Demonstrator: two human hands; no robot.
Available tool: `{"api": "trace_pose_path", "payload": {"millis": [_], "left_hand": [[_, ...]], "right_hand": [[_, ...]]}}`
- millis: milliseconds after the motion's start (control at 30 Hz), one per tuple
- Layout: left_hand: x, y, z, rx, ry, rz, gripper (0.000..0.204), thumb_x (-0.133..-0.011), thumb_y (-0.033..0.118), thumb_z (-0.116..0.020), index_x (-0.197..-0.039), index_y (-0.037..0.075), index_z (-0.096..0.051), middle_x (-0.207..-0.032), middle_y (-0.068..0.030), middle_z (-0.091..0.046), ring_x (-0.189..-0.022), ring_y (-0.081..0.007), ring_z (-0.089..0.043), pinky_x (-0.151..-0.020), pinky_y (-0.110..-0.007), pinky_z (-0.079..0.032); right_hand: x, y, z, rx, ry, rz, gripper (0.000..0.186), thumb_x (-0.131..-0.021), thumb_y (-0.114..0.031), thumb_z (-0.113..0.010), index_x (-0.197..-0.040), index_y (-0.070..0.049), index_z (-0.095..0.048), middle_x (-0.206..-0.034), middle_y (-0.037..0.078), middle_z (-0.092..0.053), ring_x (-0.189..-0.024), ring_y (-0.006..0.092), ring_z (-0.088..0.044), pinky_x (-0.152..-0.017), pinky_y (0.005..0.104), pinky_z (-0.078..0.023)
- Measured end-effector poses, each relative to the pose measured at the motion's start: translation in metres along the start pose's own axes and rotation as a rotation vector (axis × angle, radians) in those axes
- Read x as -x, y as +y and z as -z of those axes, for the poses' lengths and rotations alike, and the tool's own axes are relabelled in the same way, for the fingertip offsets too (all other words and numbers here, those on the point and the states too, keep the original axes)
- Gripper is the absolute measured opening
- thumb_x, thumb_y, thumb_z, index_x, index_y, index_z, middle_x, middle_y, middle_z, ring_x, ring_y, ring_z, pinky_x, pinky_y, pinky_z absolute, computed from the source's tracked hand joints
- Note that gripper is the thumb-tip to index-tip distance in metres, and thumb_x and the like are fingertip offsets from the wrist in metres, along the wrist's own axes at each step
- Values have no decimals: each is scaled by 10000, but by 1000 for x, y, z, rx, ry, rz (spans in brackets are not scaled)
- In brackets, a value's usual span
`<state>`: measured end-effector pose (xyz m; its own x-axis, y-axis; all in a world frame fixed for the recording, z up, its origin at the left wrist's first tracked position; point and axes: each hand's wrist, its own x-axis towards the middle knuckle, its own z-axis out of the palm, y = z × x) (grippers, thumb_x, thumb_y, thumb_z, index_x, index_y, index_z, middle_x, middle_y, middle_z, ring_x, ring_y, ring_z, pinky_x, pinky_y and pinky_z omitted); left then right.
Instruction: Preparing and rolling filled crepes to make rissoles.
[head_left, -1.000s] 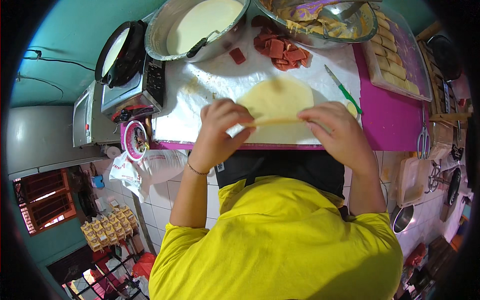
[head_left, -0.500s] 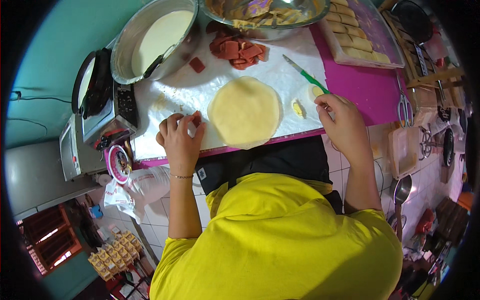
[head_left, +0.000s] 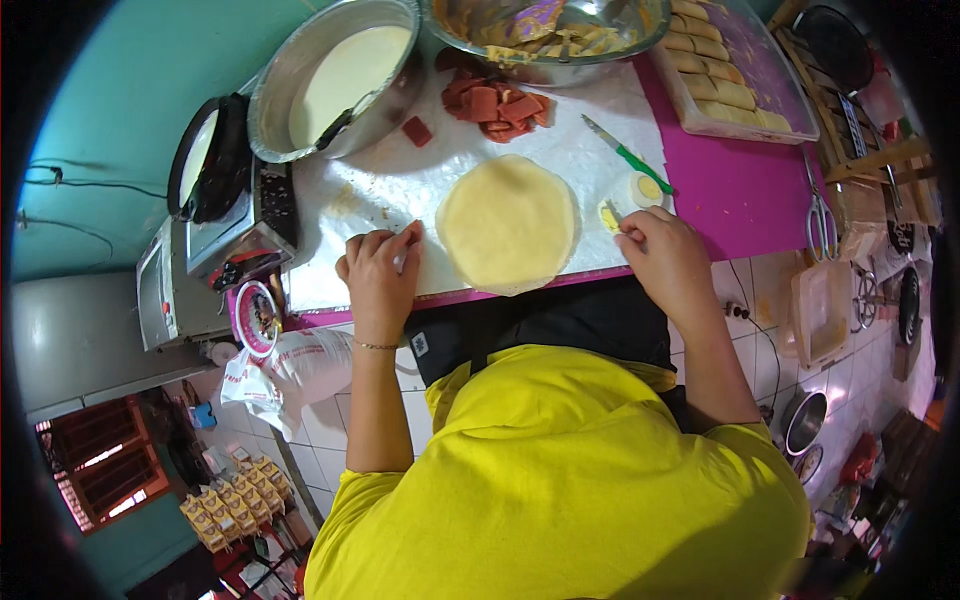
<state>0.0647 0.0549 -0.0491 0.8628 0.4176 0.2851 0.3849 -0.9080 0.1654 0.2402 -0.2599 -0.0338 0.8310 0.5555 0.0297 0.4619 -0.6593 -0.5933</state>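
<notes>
A round, pale yellow crepe (head_left: 508,226) lies flat on the white sheet between my hands. At its left, my left hand (head_left: 380,285) is closed in a pinch, with a small reddish meat slice (head_left: 416,229) showing at its fingertips. My right hand (head_left: 668,252) is closed at the edge of a boiled egg slice (head_left: 609,217), its fingertips touching it. A cut boiled egg (head_left: 646,189) sits just beyond that hand, beside a green-handled knife (head_left: 630,158). Farther back are a pile of meat slices (head_left: 495,108) and one loose slice (head_left: 417,131).
A deep pot of pale batter (head_left: 350,80) and a metal bowl of filling (head_left: 560,65) stand at the back. Rolled crepes fill part of a tray (head_left: 740,125) at the right, near scissors (head_left: 821,220). A pan (head_left: 205,160) rests on a stove (head_left: 240,225) at the left.
My right hand has moved left from beside the cut egg to the egg slice. My left hand stays left of the crepe with the meat slice. The whole view has shifted slightly.
</notes>
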Motion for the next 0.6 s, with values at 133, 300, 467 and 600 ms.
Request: {"api": "trace_pose_path", "payload": {"millis": [133, 300, 467, 600], "left_hand": [[-1, 5, 2, 0, 7, -60, 211, -903, 229, -710, -1087, 149, -775, -1030, -44, -713, -1066, -259, -603, -920, -421, -381], [0, -1, 1, 12, 1, -83, 200, -904, 175, -674, -1080, 142, -762, -1018, -43, -716, -1056, -258, -606, -923, -427, -377], [-4, 1, 1, 18, -10, -62, 187, -891, 185, -672, -1041, 142, -775, -993, -43, -727, -1037, -251, -613, -913, -427, -376], [-7, 0, -2, -3, 30, -51, 156, -892, 201, -668, -980, 136, -780, -966, -47, -734, -1018, -252, -619, -897, -432, -375]], "right_hand": [[-1, -1, 4, -46, 43, -70, 115, -891, -126, -703, -973, -44, -705, -927, 128, -722, -840, 309, -716, -742, 404, -557], [-6, -6, 4, -128, 32, -154, 144, -904, -130, -688, -1021, -47, -687, -936, 147, -735, -863, 331, -718, -745, 419, -555], [-9, -4, -5, -135, 49, -121, 188, -908, -139, -688, -1072, -49, -677, -933, 160, -734, -867, 345, -716, -745, 431, -554], [-9, -14, -2, -84, 52, -105, 258, -902, -166, -708, -1133, -51, -690, -948, 157, -731, -865, 336, -715, -749, 424, -555]]}}
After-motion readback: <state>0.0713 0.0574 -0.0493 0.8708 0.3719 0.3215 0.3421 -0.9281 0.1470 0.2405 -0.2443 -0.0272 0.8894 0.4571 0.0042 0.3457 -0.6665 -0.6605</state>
